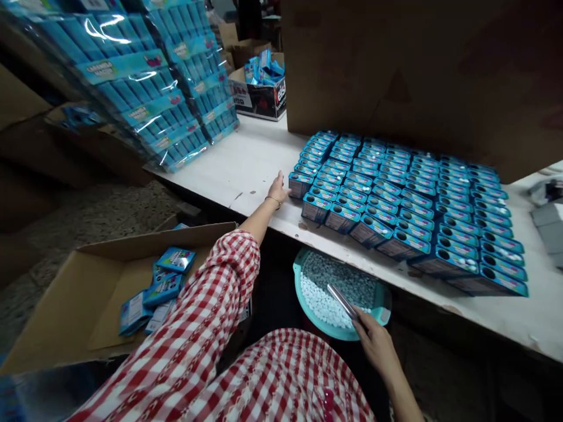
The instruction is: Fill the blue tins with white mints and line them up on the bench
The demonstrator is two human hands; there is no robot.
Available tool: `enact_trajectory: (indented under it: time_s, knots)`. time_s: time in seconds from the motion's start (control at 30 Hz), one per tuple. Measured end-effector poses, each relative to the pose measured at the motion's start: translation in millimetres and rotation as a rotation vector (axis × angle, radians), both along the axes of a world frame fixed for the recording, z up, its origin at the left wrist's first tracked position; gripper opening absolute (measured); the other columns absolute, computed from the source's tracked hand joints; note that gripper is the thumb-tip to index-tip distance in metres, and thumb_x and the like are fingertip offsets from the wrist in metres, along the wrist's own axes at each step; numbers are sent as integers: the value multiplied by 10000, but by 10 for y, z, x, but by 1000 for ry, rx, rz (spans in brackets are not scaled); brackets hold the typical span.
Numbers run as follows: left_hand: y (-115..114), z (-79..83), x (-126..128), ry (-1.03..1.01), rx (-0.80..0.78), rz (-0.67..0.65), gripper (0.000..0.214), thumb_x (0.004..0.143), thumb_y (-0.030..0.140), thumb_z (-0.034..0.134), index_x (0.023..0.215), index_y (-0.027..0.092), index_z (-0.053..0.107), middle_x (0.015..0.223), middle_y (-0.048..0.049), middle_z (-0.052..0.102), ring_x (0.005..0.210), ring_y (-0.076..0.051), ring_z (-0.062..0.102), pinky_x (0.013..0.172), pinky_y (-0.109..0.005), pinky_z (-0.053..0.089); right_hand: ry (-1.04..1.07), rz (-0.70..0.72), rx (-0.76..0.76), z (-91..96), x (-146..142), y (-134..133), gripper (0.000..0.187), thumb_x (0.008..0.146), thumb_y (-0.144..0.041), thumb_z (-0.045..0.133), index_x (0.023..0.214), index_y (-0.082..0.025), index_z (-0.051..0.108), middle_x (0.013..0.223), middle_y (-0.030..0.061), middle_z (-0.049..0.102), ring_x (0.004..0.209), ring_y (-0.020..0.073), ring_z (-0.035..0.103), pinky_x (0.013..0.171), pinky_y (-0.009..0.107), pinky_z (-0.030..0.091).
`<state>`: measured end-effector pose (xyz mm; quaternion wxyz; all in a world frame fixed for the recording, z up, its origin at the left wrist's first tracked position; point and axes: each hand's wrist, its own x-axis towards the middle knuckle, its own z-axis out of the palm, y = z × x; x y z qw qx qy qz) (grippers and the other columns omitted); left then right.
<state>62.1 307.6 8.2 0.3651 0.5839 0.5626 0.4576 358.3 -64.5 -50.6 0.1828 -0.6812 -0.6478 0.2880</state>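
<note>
My left hand (278,189) reaches out to the left edge of a large block of small blue boxes (396,199) standing in rows on the white table (246,164); its fingers touch the box at the near left corner (299,184). My right hand (373,343) is closed around a metal tube-like tool (342,301), held over a teal basin (382,305) of small white pellets (321,302) below the table edge. I wear a red-and-white checked sleeve (211,316).
An open cardboard carton (79,305) with a few blue boxes lies on the floor at left. Wrapped packs of blue boxes (145,88) lean at the table's far left. A big cardboard sheet (417,76) stands behind the rows. Another carton (259,88) sits at the back.
</note>
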Motion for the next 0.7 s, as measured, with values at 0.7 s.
enact_trajectory:
  time_s: [0.7]
  knots:
    - [-2982, -915, -2263, 854, -976, -347, 689, 324, 203, 829, 978, 176, 615, 998, -66, 657, 950, -244, 589, 832, -325, 463, -92, 70, -55, -285, 38, 303, 600, 745, -552, 445, 1148, -150, 633, 1096, 115, 664, 964, 270, 626, 820, 359, 493]
